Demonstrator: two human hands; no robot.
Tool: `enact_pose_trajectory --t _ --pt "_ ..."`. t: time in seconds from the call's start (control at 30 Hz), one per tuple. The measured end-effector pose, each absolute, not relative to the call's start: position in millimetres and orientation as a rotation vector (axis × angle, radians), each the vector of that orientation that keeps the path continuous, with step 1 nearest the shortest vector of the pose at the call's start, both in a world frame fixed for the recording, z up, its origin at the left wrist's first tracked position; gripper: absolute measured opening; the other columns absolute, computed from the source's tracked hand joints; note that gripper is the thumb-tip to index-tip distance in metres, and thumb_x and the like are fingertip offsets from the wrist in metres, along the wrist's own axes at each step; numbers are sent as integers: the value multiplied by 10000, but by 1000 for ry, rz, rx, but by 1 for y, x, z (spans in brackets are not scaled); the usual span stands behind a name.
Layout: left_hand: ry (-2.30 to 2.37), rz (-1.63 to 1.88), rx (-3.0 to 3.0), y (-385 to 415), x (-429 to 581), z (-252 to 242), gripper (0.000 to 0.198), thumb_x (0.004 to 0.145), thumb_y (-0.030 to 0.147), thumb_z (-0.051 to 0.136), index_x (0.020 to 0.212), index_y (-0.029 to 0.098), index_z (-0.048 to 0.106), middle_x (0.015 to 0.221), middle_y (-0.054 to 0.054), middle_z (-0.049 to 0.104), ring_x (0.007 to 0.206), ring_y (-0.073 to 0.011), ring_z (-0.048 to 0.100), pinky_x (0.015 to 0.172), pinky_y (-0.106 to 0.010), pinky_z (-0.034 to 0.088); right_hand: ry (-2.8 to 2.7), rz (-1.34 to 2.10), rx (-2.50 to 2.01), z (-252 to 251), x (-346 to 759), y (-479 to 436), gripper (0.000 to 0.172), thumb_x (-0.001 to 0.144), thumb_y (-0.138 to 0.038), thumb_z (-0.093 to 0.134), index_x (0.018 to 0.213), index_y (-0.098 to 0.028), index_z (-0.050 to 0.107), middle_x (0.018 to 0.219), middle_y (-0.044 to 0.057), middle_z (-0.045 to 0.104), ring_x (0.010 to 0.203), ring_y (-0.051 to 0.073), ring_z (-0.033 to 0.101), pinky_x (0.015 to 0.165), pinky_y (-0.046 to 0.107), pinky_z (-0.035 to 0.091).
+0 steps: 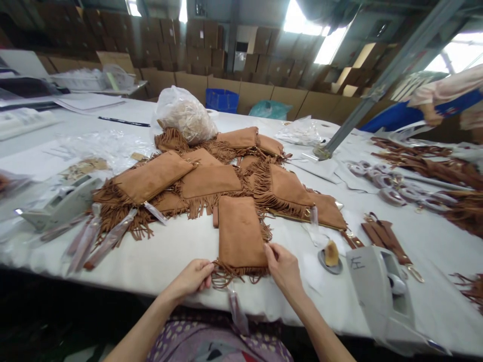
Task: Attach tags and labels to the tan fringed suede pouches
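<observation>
Both hands pinch the tan suede fringed pouch [241, 234] at the white surface's [158, 261] near edge (left hand [192, 279] on fringe, right hand [283, 269] on its corner).

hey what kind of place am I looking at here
Probably a bag workshop or packing floor: a pile of tan fringed suede pouches on a long white worktable, stacked cardboard cartons behind, a tape dispenser nearby.

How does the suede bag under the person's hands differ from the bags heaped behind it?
The front bag lies alone and flat by the table edge, fringe toward the person, with the left hand and right hand at its fringed end. The heaped bags overlap at angles, untouched. All are tan suede with fringe.
</observation>
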State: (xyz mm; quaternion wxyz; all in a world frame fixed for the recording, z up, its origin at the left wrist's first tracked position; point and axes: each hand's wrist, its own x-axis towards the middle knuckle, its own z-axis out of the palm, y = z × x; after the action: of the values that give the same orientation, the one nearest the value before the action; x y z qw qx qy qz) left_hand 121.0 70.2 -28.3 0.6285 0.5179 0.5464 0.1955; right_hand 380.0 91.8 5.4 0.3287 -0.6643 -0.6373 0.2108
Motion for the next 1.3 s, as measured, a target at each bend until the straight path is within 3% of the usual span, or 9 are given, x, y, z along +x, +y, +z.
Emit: enact_pose_trajectory --t 0.1,0.27,0.4,0.47,0.57,0.7,0.9,1.1,1.3 --pt "1169 462 1088 68 126 -22 605 804 706 254 743 171 530 458 98 298 349 -68 173 379 -222 124 -1763 648 -1664 12 373 56 291 882 -388 464 917 -190 675 807 50 697 714 191 627 681 295 475" --pt "955 549 886 62 136 -10 585 765 704 443 906 148 561 479 110 292 393 -56 141 397 -207 107 -2060 469 -1318 15 337 50 490 851 -268 539 1324 -190 441 1235 111 577 1107 244 526 906 381 438" --pt "1055 618 842 54 140 -19 536 738 674 506 783 142 548 464 83 383 384 -58 267 402 -198 181 -2270 352 -1297 -7 320 59 185 878 -185 490 977 -198 646 850 68 645 784 202 553 692 328 434" --pt "1114 643 820 51 138 -25 549 718 649 542 908 134 550 480 74 442 392 -75 347 403 -193 211 -2235 308 -1311 -19 323 54 232 903 -156 428 834 -189 648 727 48 608 695 178 517 644 304 405" --pt "1212 715 830 46 132 -31 576 704 571 606 1078 145 507 594 38 562 482 -108 480 436 -194 297 -2246 343 -1180 -23 336 30 213 898 -160 428 870 -197 636 807 56 629 760 177 535 686 308 414" --pt "1244 782 1146 44 123 -37 379 746 462 631 963 153 602 726 -5 622 640 -149 562 569 -239 424 -2326 467 -1004 -11 347 -6 204 836 -154 495 979 -231 619 973 64 649 873 190 574 766 335 447" --pt "1284 877 1680 54 145 -38 201 862 353 523 901 212 661 859 -41 654 823 -200 598 753 -300 471 -1704 728 -1440 -5 330 9 562 751 -213 655 1282 -187 470 985 74 625 820 187 607 725 301 506" --pt "1050 909 2082 64 172 -36 261 910 262 438 1058 241 652 1048 -74 648 976 -219 567 853 -338 481 -1560 778 -1401 -3 326 35 160 843 -185 529 869 -215 684 825 23 668 773 152 624 701 255 497" --pt "940 696 1940 68 182 -37 324 948 290 356 1146 260 611 998 -55 672 941 -189 596 856 -309 484 -1790 606 -1272 -17 351 26 292 887 -179 462 1135 -214 611 933 58 703 836 187 655 748 298 527"
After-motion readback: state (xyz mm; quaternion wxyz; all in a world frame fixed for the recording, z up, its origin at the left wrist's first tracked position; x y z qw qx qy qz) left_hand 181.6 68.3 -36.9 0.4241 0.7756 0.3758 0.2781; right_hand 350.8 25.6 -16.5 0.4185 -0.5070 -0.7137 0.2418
